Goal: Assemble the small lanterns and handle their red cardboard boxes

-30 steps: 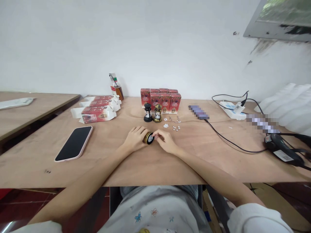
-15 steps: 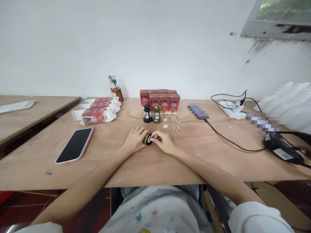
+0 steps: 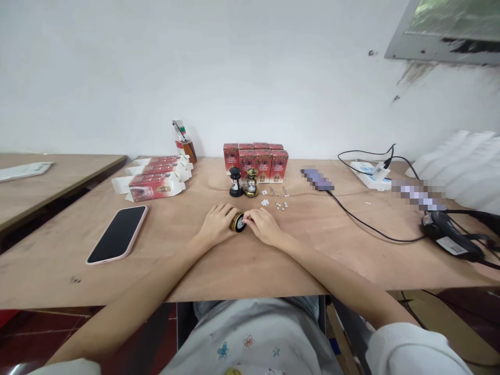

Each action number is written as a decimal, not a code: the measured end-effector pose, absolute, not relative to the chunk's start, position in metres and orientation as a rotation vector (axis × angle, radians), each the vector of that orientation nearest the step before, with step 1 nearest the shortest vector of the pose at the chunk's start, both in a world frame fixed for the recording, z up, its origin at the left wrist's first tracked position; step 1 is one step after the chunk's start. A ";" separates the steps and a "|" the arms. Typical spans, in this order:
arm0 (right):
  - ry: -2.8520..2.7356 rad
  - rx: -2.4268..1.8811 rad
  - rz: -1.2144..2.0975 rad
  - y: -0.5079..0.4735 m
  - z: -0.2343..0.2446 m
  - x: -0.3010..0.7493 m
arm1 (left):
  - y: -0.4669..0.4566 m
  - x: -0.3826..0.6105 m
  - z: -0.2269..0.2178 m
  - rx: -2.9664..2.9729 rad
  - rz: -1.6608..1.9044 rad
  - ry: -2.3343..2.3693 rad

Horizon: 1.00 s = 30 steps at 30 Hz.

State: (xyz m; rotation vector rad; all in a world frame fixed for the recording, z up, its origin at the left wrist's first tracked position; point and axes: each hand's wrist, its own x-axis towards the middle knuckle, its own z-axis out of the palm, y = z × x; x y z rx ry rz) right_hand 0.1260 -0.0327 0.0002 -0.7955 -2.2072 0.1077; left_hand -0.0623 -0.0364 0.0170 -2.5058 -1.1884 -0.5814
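My left hand is closed around a small gold and black lantern, which lies on its side with its round base turned to the right. The fingertips of my right hand are pinched together at that base; whatever they may hold is too small to make out. Just beyond my hands stand a black lantern and a gold lantern, both upright. Small round pieces and little white pieces lie to the right of them.
Red printed boxes stand grouped behind the lanterns. Opened red boxes and a phone lie at left, with a bottle behind. At right are a power strip, cables and a black device.
My right hand has shifted slightly at the lantern's base, its fingers more curled. My left hand keeps its hold. The whole view has moved a little.
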 end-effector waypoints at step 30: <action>-2.051 -1.304 -0.064 -0.005 0.008 0.164 | -0.036 -0.065 0.025 -2.525 -0.715 -1.354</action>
